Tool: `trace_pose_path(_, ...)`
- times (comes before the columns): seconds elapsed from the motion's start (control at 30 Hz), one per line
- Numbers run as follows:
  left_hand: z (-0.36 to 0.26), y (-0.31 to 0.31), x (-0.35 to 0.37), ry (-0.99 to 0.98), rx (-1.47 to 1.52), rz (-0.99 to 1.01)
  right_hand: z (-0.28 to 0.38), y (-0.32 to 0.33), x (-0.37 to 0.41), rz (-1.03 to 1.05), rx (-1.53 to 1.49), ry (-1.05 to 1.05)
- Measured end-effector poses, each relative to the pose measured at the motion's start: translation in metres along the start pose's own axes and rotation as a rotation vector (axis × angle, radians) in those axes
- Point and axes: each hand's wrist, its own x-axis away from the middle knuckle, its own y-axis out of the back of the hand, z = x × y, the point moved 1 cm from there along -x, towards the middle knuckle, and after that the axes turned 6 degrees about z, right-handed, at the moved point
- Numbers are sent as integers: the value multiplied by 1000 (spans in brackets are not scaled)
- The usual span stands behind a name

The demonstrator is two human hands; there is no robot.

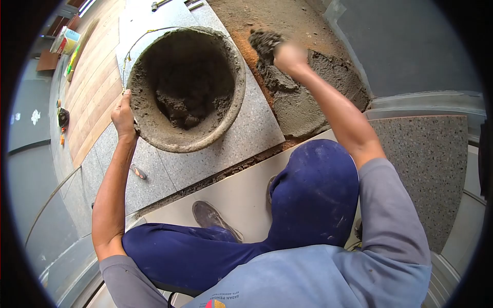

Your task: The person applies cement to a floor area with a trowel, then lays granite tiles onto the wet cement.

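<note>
From over the person's shoulder as they crouch on the floor: the left hand (123,114) is clamped on the near-left rim of a bucket (185,147), tipping its mouth towards them. The bucket sits on a laid grey tile (246,134) and has a fair heap of mortar (179,105) in its bottom. The right hand (289,56) is out past the tile's far edge, carrying a clump of wet mix (264,41). It is blurred, so I cannot tell how it is gripping or whether a tool is in it. Below it a mortar bed (308,105) covers only a patch by the wall, with bare ground (267,18) beyond, so I'd judge the bedding partly spread and plenty left to fill.
</note>
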Motion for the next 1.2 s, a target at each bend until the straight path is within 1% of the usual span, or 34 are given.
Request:
trace_pose_path(0.03,-3,0,2,24,-23,17,4,-13,-3,21,37,40)
trace_pose_path(0.07,-4,-2,4,-2,-22,5,1,-20,-6,8,174,25)
trace_pose_path(0.1,-10,-7,7,-29,-17,-13,0,-17,-9,-30,175,34)
trace_pose_path(0.17,-17,-12,8,-59,-34,-27,-15,-1,-8,-104,181,45)
trace_pose_path(0.2,-19,-15,6,-64,-58,-23,-24,10,-5,-65,202,-2)
trace_pose_path(0.27,-36,-22,6,-109,-129,-19,-29,58,26,-103,229,-3)
trace_pose_path(0.33,-58,-38,8,-129,-182,-27,-34,97,60,-313,169,118)
trace_pose_path(0.37,-68,-44,9,-139,-209,-38,-29,117,81,-396,118,154)
trace_pose_path(0.4,-77,-49,10,-147,-273,-33,-25,133,96,-437,110,200)
trace_pose_path(0.43,-87,-53,13,-158,-335,-23,-14,143,115,-444,85,282)
trace_pose_path(0.5,-108,-69,23,-201,-348,3,5,158,143,-456,33,431)
trace_pose_path(0.53,-113,-78,23,-244,-351,4,21,162,148,-330,117,432)
trace_pose_path(0.57,-119,-86,26,-282,-394,1,34,153,142,-307,183,497)
trace_pose_path(0.63,-131,-104,36,-371,-391,5,56,128,122,-205,278,557)
trace_pose_path(0.67,-141,-112,43,-365,-403,28,61,106,95,-312,325,630)
trace_pose_path(0.7,-141,-117,43,-398,-440,51,63,83,70,-420,374,706)
trace_pose_path(0.77,-151,-125,51,-441,-440,102,62,55,51,-441,477,793)
trace_pose_path(0.8,-156,-128,54,-448,-397,90,66,52,52,-457,528,838)
trace_pose_path(0.9,-163,-135,68,-459,-291,83,61,40,66,-162,465,845)
trace_pose_path(0.93,-163,-135,72,-464,-279,86,60,38,73,-89,363,842)
trace_pose_path(0.97,-163,-134,75,-471,-270,88,60,36,79,21,344,802)
trace_pose_path(1.03,-162,-134,80,-447,-282,85,61,24,96,5,241,832)
trace_pose_path(1.1,-163,-136,84,-450,-279,79,63,18,111,104,138,706)
trace_pose_path(1.13,-163,-139,87,-456,-271,75,62,14,114,191,73,658)
trace_pose_path(1.2,-162,-143,91,-474,-277,59,60,13,127,194,16,644)
